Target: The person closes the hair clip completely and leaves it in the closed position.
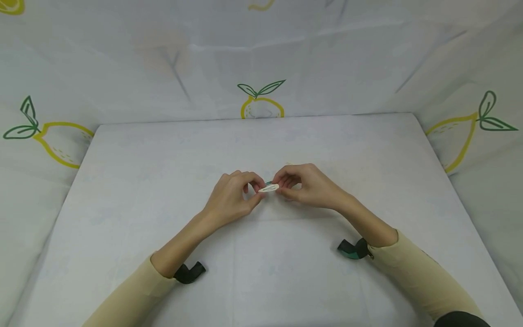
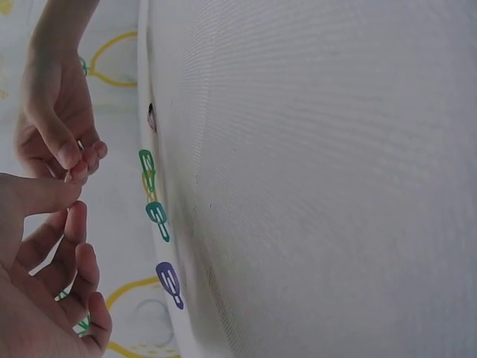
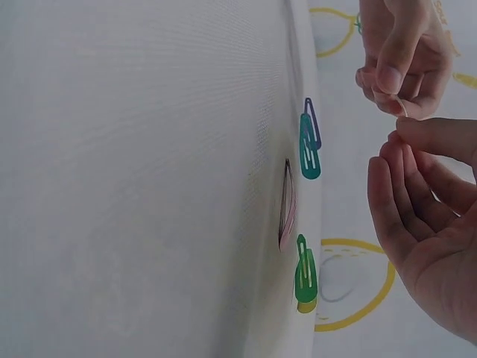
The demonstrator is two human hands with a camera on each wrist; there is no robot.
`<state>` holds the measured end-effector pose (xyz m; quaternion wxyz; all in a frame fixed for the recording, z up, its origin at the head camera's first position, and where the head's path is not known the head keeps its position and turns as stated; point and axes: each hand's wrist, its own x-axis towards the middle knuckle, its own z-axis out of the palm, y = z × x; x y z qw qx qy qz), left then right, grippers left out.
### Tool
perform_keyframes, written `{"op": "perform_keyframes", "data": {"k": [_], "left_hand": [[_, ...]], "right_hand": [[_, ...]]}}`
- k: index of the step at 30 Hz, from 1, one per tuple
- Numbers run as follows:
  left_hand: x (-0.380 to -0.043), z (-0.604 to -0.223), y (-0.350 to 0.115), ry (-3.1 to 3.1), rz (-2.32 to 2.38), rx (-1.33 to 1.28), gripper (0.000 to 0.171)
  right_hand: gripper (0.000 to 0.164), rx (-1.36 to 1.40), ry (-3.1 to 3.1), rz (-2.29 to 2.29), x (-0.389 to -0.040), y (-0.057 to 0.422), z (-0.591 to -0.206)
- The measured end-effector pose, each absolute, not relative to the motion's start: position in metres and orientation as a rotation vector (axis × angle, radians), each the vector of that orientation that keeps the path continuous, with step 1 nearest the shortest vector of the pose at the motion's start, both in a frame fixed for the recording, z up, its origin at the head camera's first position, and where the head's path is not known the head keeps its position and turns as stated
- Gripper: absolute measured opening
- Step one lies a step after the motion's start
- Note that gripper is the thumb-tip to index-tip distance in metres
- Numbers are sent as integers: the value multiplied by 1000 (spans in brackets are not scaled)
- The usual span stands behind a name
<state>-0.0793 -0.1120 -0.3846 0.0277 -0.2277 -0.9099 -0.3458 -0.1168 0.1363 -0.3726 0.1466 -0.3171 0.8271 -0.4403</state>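
Note:
A cream snap hair clip (image 1: pixel 268 188) is held above the white table, its length running from one hand to the other. My left hand (image 1: pixel 233 195) pinches its left end between thumb and fingers. The other end is pinched by my right hand (image 1: pixel 308 185). Only a thin cream edge of the clip (image 3: pixel 403 109) shows in the right wrist view, the fingertips hiding the rest. On the table beyond the hands lie a green hair clip (image 2: pixel 147 165), a teal one (image 2: pixel 157 217), a purple one (image 2: pixel 170 284) and a pink one (image 3: pixel 288 205).
A yellow hair clip (image 3: pixel 306 306) lies partly under the green one. The white-covered table (image 1: pixel 163 154) ends at a hanging cloth (image 1: pixel 212 68) printed with lemons, which also rises at both sides. Dark wrist mounts (image 1: pixel 190 273) hang by the sleeves.

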Motion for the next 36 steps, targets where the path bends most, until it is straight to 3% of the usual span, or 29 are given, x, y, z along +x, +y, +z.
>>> {"op": "perform_keyframes", "data": {"k": [36], "left_hand": [[-80,-387,-117,-2857,-1103,-663,6]], "right_hand": [[17,-861,2378,-1232,-117,139,-373]]}}
